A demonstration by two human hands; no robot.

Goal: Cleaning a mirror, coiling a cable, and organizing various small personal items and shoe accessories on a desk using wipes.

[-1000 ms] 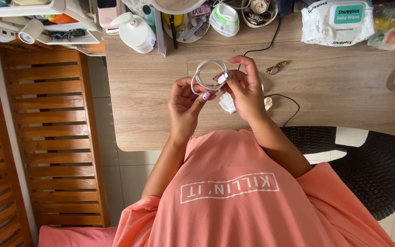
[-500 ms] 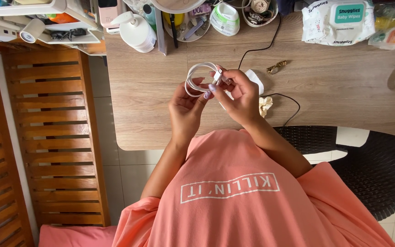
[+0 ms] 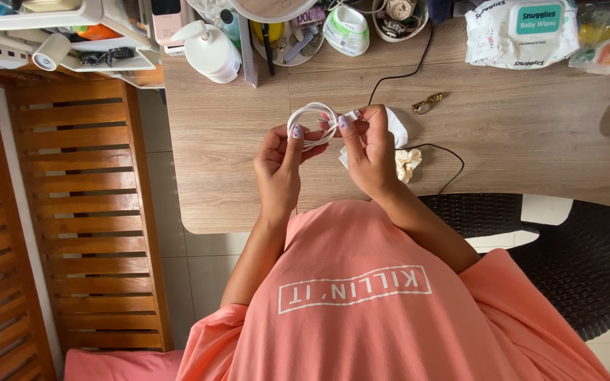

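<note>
A wooden table filled the upper part of the head view, its near edge just in front of the person's coral shirt. To the person's left stood a slatted wooden bench, and to the right, tucked under the table edge, a dark woven chair. Along the far edge of the table lay a pack of wipes, a white pump bottle and a white lidded tub. A black cord ran down from the far edge and curved across the tabletop.

Both hands were raised above the middle of the table. The left hand pinched one side of a coiled white cable between thumb and fingers, holding the loops together. The right hand was closed on the other side of the coil, its fingertips gripping the cable's small white plug end. The coil hung in the air between the two hands, clear of the tabletop.

Just past the right hand, a white piece, paper or cloth, lay on the table, with a cream scrunchie beside it. Farther off sat a small gold clip.
</note>
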